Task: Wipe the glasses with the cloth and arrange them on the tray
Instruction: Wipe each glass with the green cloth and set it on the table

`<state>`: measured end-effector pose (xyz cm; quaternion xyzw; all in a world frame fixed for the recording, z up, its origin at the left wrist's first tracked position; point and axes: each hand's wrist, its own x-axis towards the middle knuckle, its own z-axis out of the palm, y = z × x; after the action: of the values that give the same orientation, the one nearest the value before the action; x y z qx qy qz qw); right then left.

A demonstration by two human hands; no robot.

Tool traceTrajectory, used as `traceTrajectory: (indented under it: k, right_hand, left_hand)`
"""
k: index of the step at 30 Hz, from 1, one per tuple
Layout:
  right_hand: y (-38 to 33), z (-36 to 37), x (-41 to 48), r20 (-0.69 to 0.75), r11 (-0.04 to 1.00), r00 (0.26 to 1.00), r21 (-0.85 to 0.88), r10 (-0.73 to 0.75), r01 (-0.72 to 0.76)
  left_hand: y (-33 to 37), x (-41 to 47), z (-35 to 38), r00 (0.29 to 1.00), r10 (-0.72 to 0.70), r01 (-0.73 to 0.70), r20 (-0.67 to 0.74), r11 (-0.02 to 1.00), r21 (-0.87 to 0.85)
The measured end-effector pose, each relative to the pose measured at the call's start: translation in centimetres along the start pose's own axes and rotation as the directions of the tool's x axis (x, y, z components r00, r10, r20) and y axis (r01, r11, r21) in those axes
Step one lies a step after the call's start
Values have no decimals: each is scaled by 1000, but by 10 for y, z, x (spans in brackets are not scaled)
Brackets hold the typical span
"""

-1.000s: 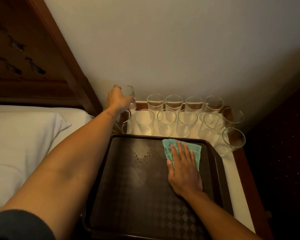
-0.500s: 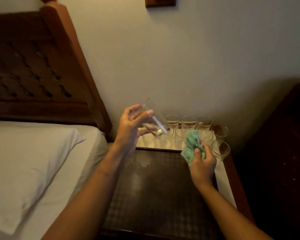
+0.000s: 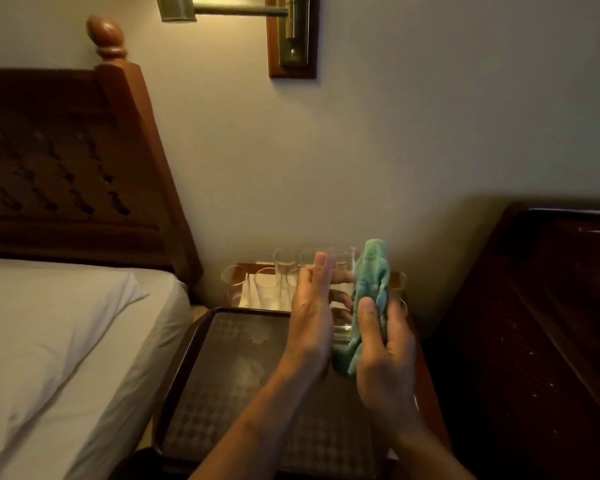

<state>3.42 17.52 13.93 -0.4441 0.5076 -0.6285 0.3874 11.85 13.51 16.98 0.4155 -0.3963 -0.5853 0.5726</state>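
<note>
We hold one glass (image 3: 342, 327) in our left hand (image 3: 310, 317) above the tray (image 3: 229, 375). Our right hand (image 3: 383, 362) grips the cloth (image 3: 373, 282) against its side. The other glasses (image 3: 267, 289) stand on the surface (image 3: 430, 393) behind the tray.

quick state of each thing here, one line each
glass, in the air, gripped by left hand
cloth, bunched, pressed to the glass by right hand
tray, no glass on it in view
other glasses, upright behind the tray
</note>
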Motion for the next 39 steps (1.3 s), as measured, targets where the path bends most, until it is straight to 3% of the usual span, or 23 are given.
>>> traceTrajectory:
  k: [4,8,12,16,19,25,33,39]
  right_hand:
    - [-20,-10,27,-20,987,999,161,31,-27]
    - [-11,-6,6,47,994,998,96,-53,48]
    - [0,-6,-6,109,996,991,29,-82,79]
    - [-22,-18,30,-11,988,1000,155,-21,22]
    - [-32,-17,36,-26,981,998,186,-55,59]
    - [-8,-3,-4,132,989,981,42,-144,140]
    - [-50,-17,49,-43,968,999,248,-19,30]
    - [-22,-2,5,85,981,995,189,-53,36]
  left_hand:
    - [3,-16,14,1000,-22,22,18,1000,17]
    - [14,-10,14,996,46,-42,-80,998,48]
    - [12,-2,9,988,126,-118,-86,988,98]
    - [5,-22,13,996,80,-80,44,997,-5]
    - [3,-25,16,983,90,-92,160,996,4]
    - [16,-10,7,991,136,-136,21,991,2]
    - [0,-33,15,982,54,-39,179,995,-91]
    - [16,-16,8,985,110,-94,134,989,-117]
